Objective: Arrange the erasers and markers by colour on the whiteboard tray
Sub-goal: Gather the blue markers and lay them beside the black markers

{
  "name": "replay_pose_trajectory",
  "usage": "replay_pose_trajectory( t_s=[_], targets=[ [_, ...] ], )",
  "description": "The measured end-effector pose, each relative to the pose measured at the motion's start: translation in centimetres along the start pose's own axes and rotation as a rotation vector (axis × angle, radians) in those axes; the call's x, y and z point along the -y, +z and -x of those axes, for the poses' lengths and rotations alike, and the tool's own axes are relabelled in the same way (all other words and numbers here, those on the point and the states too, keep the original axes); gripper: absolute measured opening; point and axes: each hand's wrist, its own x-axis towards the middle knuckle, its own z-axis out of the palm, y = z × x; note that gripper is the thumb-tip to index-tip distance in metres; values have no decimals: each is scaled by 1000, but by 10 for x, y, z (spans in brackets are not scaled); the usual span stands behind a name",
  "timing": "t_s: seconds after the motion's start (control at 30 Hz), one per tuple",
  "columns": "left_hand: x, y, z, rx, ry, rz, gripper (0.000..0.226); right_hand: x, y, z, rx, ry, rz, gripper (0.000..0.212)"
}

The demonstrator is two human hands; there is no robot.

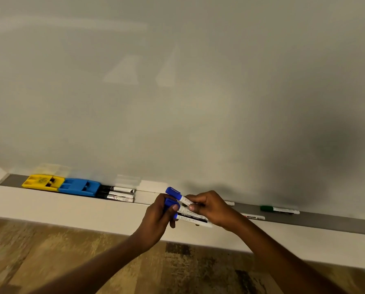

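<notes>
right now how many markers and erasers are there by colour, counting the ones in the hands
Yellow eraser: 1
Blue eraser: 1
Black markers: 3, on the tray
Blue markers: 3, held between left hand and right hand
Green marker: 1
Red-labelled marker: 1
White marker end, colour hidden: 1
Total: 11

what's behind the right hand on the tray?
A white marker end pokes out behind the right hand, and a red-labelled marker lower down. Their other ends are covered, so cap colours can't be seen.
</notes>
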Motion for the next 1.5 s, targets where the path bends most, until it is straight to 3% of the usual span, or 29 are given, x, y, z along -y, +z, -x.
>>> replay_pose_trajectory(
  t_s=[0.2, 0.53, 0.9, 1.0, 1.2, 1.5],
  targets=[
    [3, 0, 0, -123, -94, 109, 10, 8, 8, -2, 13, 7, -139, 30],
    [-4, -15, 4, -220, -50, 208, 12, 24, 20, -15, 62, 76, -298, 33],
    [2, -48, 5, -222, -34, 224, 18, 40, 32, -39, 138, 96, -318, 28],
    [4, -60, 1, -238, -19, 219, 20, 41, 39, -47, 79, 78, -366, 27],
    [10, -83, -6, -251, 9, 228, 14, 37, 61, -54, -97, 192, -720, 26],
    [35, -111, -16, -196, 11, 186, 12, 38, 87, -61, -199, 305, -714, 17]
  ],
)
